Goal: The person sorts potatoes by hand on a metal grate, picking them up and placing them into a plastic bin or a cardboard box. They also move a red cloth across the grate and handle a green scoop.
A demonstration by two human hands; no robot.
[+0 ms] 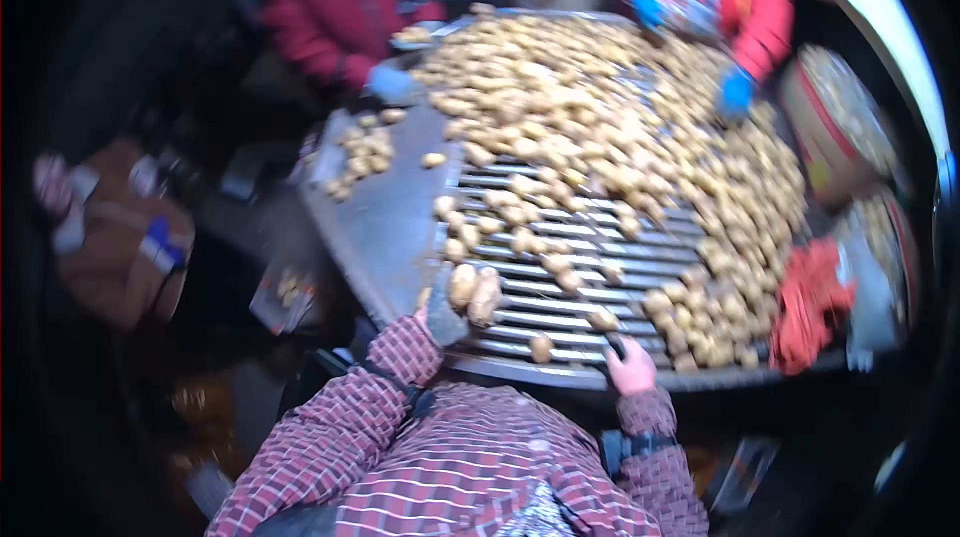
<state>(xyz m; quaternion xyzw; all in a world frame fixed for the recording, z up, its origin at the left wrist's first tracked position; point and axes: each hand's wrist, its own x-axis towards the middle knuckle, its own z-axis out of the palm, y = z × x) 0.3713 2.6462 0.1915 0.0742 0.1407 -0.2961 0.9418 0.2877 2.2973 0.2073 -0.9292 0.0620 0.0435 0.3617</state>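
Note:
My left hand [445, 317], in a grey glove, is at the near left edge of the slatted metal sorting table [560, 332]. It holds two large, elongated potatoes [475, 295] side by side, raised a little above the slats. My bare right hand [632, 369] is at the table's near rim, its fingers closed around a small dark object [614, 344] that is too blurred to name. A single potato [603, 319] lies on the slats just beyond it, and another potato [541, 348] rests to its left.
A large heap of potatoes [570, 87] covers the far and right parts. A flat metal plate [385, 207] at left carries a small potato pile [365, 152]. Red cloth [808, 302] hangs at right, near full sacks [845, 117]. Two people in red jackets work opposite.

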